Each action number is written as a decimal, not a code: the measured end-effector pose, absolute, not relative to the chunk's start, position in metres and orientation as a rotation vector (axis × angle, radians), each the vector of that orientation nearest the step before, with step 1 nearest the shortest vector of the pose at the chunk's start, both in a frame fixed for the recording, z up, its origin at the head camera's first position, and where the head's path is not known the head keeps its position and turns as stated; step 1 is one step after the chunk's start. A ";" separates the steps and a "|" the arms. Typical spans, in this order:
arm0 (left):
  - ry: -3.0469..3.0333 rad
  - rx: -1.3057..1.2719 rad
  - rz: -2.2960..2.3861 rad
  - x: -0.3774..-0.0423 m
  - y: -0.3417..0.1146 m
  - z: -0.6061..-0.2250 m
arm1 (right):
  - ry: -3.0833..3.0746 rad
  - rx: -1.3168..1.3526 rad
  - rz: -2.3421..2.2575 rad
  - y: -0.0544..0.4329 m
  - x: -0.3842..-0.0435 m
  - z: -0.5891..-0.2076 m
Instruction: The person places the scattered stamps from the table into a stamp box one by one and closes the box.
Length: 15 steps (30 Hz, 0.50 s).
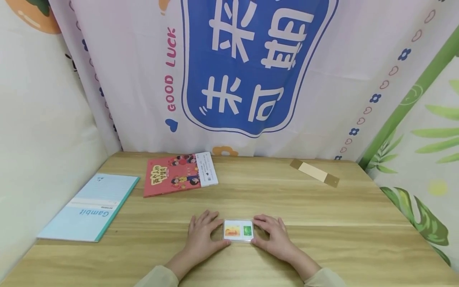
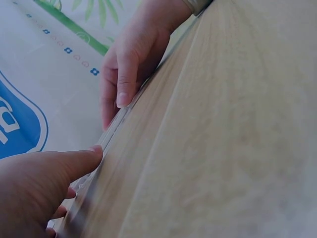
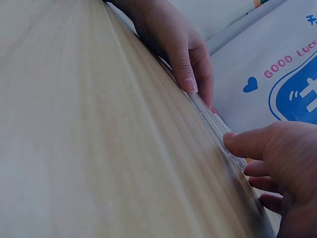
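A small flat clear case (image 1: 238,230) with a white insert, printed with an orange picture and a green one, lies on the wooden table (image 1: 172,259) near the front. My left hand (image 1: 203,235) holds its left side, thumb at the near corner and forefinger by the far corner. On the opposite side, my right hand (image 1: 274,237) holds it in the same way. From the left wrist view, the case's thin clear edge (image 2: 115,124) shows between the two thumbs. The right wrist view shows that edge (image 3: 205,113) too; the remaining fingers are partly hidden behind it.
A red illustrated book (image 1: 172,175) lies at the back left, and a light blue notebook (image 1: 89,207) lies at the far left. A brown and cream strip (image 1: 313,173) rests at the back right. Printed cloth (image 1: 143,79) hangs behind the table.
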State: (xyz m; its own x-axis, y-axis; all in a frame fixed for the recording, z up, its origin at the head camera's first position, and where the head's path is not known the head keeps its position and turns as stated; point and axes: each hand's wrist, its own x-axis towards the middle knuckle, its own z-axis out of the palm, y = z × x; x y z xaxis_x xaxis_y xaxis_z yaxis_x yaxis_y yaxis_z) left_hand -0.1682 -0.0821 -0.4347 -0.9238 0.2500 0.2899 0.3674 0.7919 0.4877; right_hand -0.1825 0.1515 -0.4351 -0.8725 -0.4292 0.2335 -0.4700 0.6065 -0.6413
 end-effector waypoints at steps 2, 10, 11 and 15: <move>-2.777 -0.486 -0.819 -0.168 -0.082 -0.435 | -2.774 0.772 1.130 0.152 -0.182 -0.436; -2.791 -0.513 -0.813 -0.167 -0.081 -0.435 | -2.791 0.744 1.130 0.154 -0.180 -0.435; -2.793 -0.521 -0.812 -0.168 -0.081 -0.435 | -2.799 0.738 1.134 0.154 -0.179 -0.434; -2.803 -0.539 -0.831 -0.169 -0.084 -0.430 | -2.815 0.726 1.158 0.155 -0.179 -0.429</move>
